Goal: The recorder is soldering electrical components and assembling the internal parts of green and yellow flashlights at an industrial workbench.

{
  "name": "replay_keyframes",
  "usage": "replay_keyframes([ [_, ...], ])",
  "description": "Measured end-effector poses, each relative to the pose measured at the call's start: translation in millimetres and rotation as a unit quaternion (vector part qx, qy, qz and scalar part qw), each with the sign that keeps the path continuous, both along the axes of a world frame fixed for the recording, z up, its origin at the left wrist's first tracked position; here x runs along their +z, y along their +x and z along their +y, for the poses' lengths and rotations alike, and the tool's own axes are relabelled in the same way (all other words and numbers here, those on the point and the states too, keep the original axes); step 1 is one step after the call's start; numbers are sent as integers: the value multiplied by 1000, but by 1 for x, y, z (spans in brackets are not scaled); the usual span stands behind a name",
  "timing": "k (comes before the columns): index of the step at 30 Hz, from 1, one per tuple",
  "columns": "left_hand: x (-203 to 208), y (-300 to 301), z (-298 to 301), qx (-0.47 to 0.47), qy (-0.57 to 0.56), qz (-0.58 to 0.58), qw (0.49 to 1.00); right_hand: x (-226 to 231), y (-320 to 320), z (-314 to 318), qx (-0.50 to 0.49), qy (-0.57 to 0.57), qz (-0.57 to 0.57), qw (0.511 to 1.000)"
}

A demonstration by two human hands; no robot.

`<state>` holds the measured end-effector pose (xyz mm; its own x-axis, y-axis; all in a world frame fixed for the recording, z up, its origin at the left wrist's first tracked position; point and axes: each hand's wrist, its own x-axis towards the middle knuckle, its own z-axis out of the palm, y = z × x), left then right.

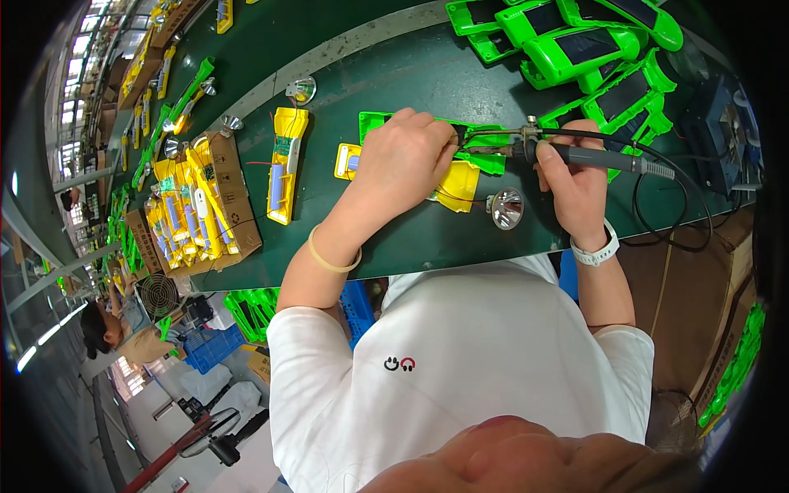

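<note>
My right hand [575, 185] grips a soldering iron [608, 158] by its dark handle, and a thin metal feed tube runs along its top. The iron's tip points left, close to the fingers of my left hand [403, 160]. Those fingers are pinched together over a green plastic housing [486, 163]; what they hold is hidden. Under and beside that hand lies a yellow plastic housing [459, 189] with a blue cell at its left end. A round silver lamp reflector [507, 209] sits by its right end, below the iron.
Another yellow housing [289, 127] with battery and circuit board lies to the left, a reflector [302, 89] above it. A cardboard box [240, 193] holds several yellow assemblies. Green housings [567, 49] are piled at far right, near a dark blue bench unit [708, 135] and looping black cable [712, 218].
</note>
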<state>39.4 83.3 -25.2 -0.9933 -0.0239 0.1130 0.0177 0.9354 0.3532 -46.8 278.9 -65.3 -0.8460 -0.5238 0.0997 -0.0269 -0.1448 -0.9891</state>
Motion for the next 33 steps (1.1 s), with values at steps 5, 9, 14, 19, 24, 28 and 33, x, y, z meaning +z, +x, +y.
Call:
replay_keyframes([
  [5,0,0,-1,0,-5,-1,1000,4,4,3,-18,-28,-6,999],
  [9,1,1,1,7,-9,-12,1000,7,4,15,-63,-95,-36,993],
  [14,0,0,0,-5,-3,9,1000,20,10,0,-63,-98,-56,992],
  [19,2,0,0,-11,-12,-2,1000,16,3,-29,-4,-14,-7,1000],
  [24,-1,2,6,-23,-12,-10,1000,13,7,-25,6,-91,-59,994],
  [28,5,4,9,-16,-17,-25,999,12,9,-22,3,-86,-74,993],
  [33,20,25,-9,167,368,-16,914,12,9,-20,-5,-84,-97,992],
])
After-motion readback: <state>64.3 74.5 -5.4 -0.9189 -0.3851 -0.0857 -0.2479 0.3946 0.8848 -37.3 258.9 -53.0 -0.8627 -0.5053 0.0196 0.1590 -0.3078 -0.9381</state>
